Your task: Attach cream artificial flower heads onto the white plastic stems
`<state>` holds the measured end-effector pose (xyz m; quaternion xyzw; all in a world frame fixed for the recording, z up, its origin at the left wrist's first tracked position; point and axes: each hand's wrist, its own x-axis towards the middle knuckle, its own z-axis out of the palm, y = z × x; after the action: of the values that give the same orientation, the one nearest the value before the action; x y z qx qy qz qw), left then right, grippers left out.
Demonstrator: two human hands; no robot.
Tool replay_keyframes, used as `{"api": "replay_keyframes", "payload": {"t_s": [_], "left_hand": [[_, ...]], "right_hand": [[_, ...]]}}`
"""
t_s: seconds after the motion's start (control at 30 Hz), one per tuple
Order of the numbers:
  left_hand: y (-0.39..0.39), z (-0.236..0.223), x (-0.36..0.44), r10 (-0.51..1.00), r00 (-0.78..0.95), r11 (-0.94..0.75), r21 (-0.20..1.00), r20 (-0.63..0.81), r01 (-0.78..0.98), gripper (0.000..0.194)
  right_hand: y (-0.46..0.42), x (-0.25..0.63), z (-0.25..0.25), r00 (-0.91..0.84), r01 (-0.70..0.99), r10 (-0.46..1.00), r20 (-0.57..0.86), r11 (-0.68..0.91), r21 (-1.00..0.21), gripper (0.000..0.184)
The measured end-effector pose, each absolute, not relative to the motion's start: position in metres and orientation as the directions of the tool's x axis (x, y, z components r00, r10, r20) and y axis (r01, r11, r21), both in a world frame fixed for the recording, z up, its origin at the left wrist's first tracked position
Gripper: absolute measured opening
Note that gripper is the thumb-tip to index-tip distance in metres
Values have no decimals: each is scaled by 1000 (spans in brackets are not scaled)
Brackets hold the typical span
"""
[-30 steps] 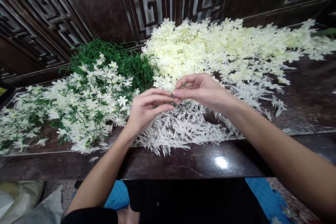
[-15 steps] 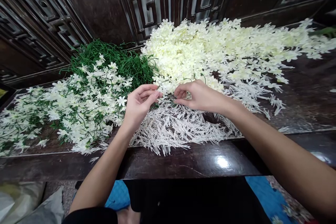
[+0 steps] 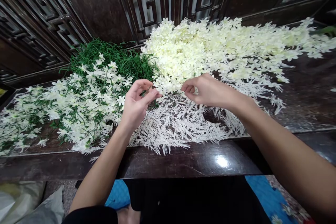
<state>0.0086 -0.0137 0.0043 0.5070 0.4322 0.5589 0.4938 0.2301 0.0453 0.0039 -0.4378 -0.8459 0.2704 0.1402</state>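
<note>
In the head view, my left hand (image 3: 136, 103) is closed in a pinch over the middle of the table, and a bit of thin green plastic stem (image 3: 150, 89) shows at its fingers. To the right, my right hand (image 3: 206, 90) also pinches, thumb and fingertips together; what it holds is too small to make out. Beneath both hands spreads a heap of white stamens (image 3: 178, 122). Just behind them lies a large pile of cream-white artificial petals (image 3: 189, 49). A gap separates the two hands.
Left of my hands, white flowers on green stems (image 3: 89, 101) form a wide pile, with a bundle of bare green stems (image 3: 110, 57) behind it. The dark wooden bench (image 3: 183, 161) has a carved back (image 3: 149, 0). Pale bags (image 3: 23, 199) lie at lower left.
My right hand has moved right and slightly up, so the hands are farther apart. My left hand has curled its fingers a little, and less of the green stem shows.
</note>
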Motion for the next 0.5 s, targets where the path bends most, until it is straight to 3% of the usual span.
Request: {"api": "replay_keyframes", "payload": {"t_s": [0.17, 0.23, 0.33, 0.5], "left_hand": [[-18, 2, 12, 966, 32, -258, 943, 257, 210, 12], [-20, 0, 16, 948, 55, -316, 909, 313, 270, 12], [-22, -4, 20, 913, 113, -406, 851, 391, 333, 15], [-21, -7, 19, 909, 103, -414, 844, 404, 340, 12]], "right_hand": [[38, 224, 16, -413, 508, 901, 136, 352, -786, 9], [35, 221, 19, -387, 384, 913, 129, 287, -878, 16], [30, 215, 19, -455, 234, 889, 54, 178, -956, 26], [24, 206, 13, -567, 107, 823, 21, 98, -989, 24]]}}
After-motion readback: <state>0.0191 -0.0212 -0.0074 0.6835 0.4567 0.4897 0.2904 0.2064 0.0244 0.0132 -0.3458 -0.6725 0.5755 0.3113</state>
